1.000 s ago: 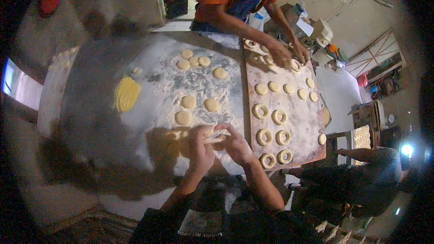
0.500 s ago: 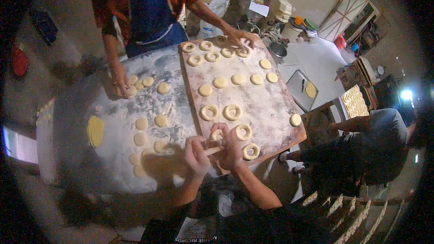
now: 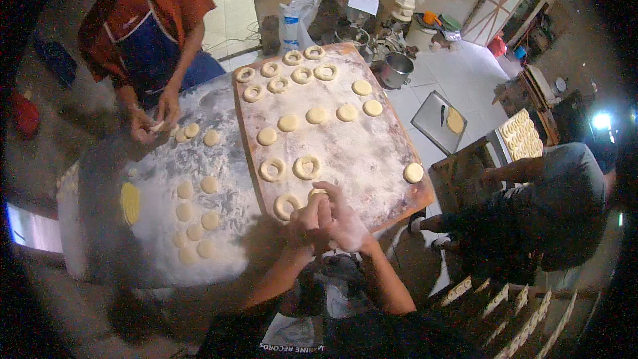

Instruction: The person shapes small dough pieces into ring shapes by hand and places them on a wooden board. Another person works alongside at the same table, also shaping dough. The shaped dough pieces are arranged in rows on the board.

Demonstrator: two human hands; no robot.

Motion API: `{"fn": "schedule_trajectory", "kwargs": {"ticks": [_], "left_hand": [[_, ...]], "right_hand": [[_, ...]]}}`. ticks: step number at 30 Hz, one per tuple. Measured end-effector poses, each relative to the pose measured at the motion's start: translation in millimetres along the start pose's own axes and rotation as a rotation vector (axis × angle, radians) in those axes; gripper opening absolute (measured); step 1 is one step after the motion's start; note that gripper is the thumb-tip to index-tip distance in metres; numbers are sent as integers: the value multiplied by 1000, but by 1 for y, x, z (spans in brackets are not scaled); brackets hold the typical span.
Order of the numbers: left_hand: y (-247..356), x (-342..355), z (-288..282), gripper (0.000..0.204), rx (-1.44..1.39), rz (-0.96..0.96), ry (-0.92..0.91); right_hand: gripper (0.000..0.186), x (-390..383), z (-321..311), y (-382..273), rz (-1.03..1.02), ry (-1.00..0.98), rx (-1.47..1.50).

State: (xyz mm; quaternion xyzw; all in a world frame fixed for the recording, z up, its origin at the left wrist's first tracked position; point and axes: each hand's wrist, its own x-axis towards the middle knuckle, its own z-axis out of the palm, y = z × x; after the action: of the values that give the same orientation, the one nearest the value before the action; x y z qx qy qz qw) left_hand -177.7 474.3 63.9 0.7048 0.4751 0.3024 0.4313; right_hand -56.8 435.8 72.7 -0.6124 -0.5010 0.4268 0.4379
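My left hand [image 3: 307, 225] and my right hand [image 3: 344, 221] are pressed together over the near edge of a floured wooden board [image 3: 372, 159]. Their fingers are closed, and whatever lies between them is hidden. A pale bit of dough [image 3: 318, 193] shows just past my fingertips, mostly covered. Left of my hands lies a dough ring [image 3: 288, 207], with another ring [image 3: 307, 167] beyond it on the board. Flat dough rounds [image 3: 317, 116] run across the board's middle, and several more rings [image 3: 302, 75] sit at its far end.
On the floured table [image 3: 232, 252] to the left are more dough rounds [image 3: 184, 212] and a yellow slab [image 3: 130, 203]. A co-worker [image 3: 153, 40] holds a dough piece. Another person [image 3: 551, 206] sits at right. A metal tray [image 3: 432, 119] lies beyond the board.
My hands have come together from slightly apart. The view has shifted right. The co-worker has drawn a hand back from the board's far end; both hands are now together at the table's left side.
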Motion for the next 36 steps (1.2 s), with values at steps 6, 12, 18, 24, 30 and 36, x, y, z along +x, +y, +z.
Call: {"fn": "schedule_trajectory", "kwargs": {"ticks": [6, 12, 18, 24, 30, 36], "left_hand": [[11, 12, 28, 30, -41, 171, -81], [19, 16, 61, 28, 5, 90, -149], [26, 20, 72, 27, -44, 219, -212], [31, 23, 82, 32, -155, 26, -343], [30, 39, 106, 41, 450, 48, -229], [18, 30, 82, 60, 603, 175, -318]], "right_hand": [[37, -11, -27, 14, 65, 125, 192], [43, -18, -43, 26, 81, 235, 139], [54, -35, -74, 25, 92, 145, 246], [59, -47, -91, 81, 110, 351, 596], [68, -28, -84, 91, 204, 462, -236], [89, -42, -85, 88, 196, 409, -752]]}}
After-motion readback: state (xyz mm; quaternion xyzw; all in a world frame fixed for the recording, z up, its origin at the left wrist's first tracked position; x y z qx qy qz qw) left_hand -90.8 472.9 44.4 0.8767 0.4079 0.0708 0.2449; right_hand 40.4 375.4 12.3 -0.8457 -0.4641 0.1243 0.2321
